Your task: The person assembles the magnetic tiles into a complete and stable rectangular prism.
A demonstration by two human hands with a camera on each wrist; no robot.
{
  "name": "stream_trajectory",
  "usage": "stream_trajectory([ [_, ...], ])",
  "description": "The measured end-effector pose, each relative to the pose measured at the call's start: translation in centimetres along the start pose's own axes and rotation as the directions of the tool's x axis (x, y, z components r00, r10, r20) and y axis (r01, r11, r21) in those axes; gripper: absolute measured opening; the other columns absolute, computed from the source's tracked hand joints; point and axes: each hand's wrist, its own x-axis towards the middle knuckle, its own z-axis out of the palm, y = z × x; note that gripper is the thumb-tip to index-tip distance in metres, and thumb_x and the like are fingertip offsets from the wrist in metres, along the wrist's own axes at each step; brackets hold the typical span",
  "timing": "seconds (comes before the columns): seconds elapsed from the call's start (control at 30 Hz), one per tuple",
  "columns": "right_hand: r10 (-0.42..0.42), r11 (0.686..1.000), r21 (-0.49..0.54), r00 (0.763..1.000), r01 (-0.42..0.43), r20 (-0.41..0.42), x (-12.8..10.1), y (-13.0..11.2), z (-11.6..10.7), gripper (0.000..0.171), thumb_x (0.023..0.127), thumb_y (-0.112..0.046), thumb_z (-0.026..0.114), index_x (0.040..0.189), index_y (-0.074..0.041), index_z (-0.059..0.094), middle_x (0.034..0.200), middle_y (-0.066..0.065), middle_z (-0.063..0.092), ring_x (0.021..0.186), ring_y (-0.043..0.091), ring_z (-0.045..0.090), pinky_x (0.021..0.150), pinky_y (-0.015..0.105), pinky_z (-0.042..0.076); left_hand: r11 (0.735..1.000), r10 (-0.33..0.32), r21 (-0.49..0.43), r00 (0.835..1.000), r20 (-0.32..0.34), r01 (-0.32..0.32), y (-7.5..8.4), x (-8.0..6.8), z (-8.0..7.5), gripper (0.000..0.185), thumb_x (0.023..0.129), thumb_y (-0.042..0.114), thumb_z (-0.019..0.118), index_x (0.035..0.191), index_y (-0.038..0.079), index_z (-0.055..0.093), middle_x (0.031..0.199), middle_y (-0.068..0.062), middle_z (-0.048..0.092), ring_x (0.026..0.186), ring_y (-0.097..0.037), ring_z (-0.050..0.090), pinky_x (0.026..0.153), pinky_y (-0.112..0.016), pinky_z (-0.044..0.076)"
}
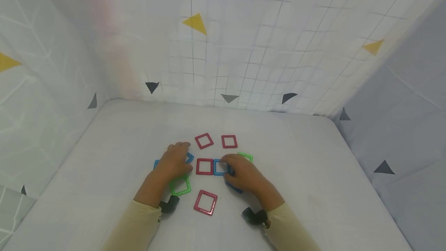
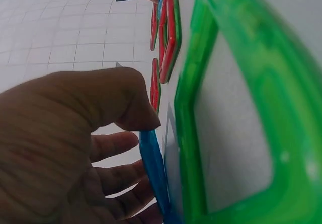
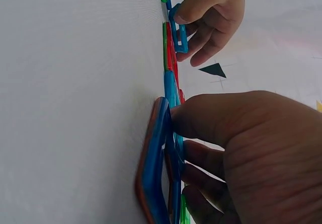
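Nearest the camera, a red frame [image 1: 206,202] lies flat on the white table [image 1: 313,189], between the two cream sleeves [image 1: 134,224]. Just beyond it on the left, a green frame [image 1: 180,186] sits partly under the left wrist.

The left hand [image 1: 175,162] rests over a blue frame [image 1: 189,157]; the left wrist view shows thumb and fingers curled round the blue frame's edge [image 2: 153,168], pinching it, with the green frame [image 2: 231,123] just beside it. The right hand [image 1: 244,173] covers another blue frame [image 1: 220,167], its fingertips on the frame's far side; the right wrist view shows the thumb and fingers pinching that blue frame [image 3: 171,148], lifted on edge against a darker blue piece [image 3: 153,178] below it. That darker piece shows in the head view only as a blue corner [image 1: 235,189] under the right palm.

Between the hands, a second red frame [image 1: 204,166] lies flat, touching the right hand's blue frame along one side. A second green frame [image 1: 246,156] peeks out just past the right hand's knuckles.

Farther back, two more red frames [image 1: 204,141] [image 1: 229,141] lie side by side, apart from each other. Behind the table hangs a white grid-patterned cloth [image 1: 265,42] dotted with yellow and dark triangles.
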Motion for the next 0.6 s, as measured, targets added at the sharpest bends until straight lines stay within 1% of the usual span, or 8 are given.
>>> stream_trajectory([
  [0.17,0.006,1.0,0.0,1.0,-0.006,0.006,0.0,-0.03,-0.03,0.052,0.087,-0.029,0.077,0.134,-0.027,0.058,0.138,-0.007,0.058,0.133,0.017,0.049,0.105,0.042,0.048,0.997,0.003,-0.076,1.0,0.008,-0.002,-0.15,-0.07,-0.12,0.067,0.086,0.015,0.073,0.147,0.011,0.044,0.144,-0.012,0.05,0.124,-0.031,0.048,0.104,-0.054,0.046],
  [0.27,0.008,1.0,0.0,1.0,-0.008,0.012,-0.01,-0.03,-0.09,0.051,0.087,-0.029,0.076,0.135,-0.026,0.057,0.138,-0.007,0.057,0.134,0.017,0.049,0.106,0.042,0.047,0.995,0.008,-0.103,1.0,0.019,-0.006,-0.25,-0.01,-0.13,0.058,0.091,0.015,0.067,0.145,0.01,0.046,0.143,-0.011,0.051,0.127,-0.03,0.048,0.108,-0.053,0.043],
  [0.33,0.006,1.0,0.001,1.0,-0.006,0.015,-0.03,-0.03,-0.15,0.051,0.087,-0.028,0.076,0.135,-0.026,0.058,0.139,-0.006,0.057,0.134,0.017,0.049,0.107,0.041,0.046,0.995,0.013,-0.099,1.0,0.024,-0.01,-0.29,0.12,-0.09,0.054,0.093,0.016,0.065,0.144,0.008,0.048,0.14,-0.012,0.053,0.126,-0.03,0.048,0.108,-0.052,0.043],
  [0.47,0.003,1.0,0.001,1.0,-0.003,0.019,-0.03,-0.06,-0.27,0.051,0.088,-0.028,0.075,0.136,-0.025,0.057,0.139,-0.006,0.057,0.134,0.018,0.048,0.108,0.041,0.045,0.998,0.024,-0.064,0.999,0.027,-0.022,-0.31,0.39,0.01,0.046,0.098,0.02,0.059,0.141,0.004,0.051,0.131,-0.013,0.057,0.117,-0.029,0.053,0.105,-0.05,0.046],
  [0.53,0.002,1.0,0.0,1.0,-0.002,0.018,0.0,-0.07,-0.28,0.051,0.088,-0.028,0.075,0.135,-0.024,0.058,0.139,-0.005,0.057,0.134,0.018,0.048,0.108,0.041,0.046,0.998,0.04,-0.055,0.999,0.019,-0.039,-0.26,0.41,-0.02,0.044,0.101,0.021,0.054,0.141,0.003,0.051,0.13,-0.014,0.059,0.12,-0.031,0.054,0.106,-0.05,0.045],
  [0.6,0.002,1.0,-0.001,1.0,-0.001,0.018,0.03,-0.06,-0.28,0.05,0.088,-0.028,0.075,0.135,-0.024,0.058,0.138,-0.005,0.058,0.134,0.018,0.049,0.107,0.041,0.046,0.997,0.05,-0.062,0.999,0.005,-0.049,-0.21,0.35,-0.16,0.043,0.103,0.022,0.05,0.142,0.005,0.05,0.133,-0.014,0.059,0.126,-0.033,0.053,0.108,-0.051,0.044],
])
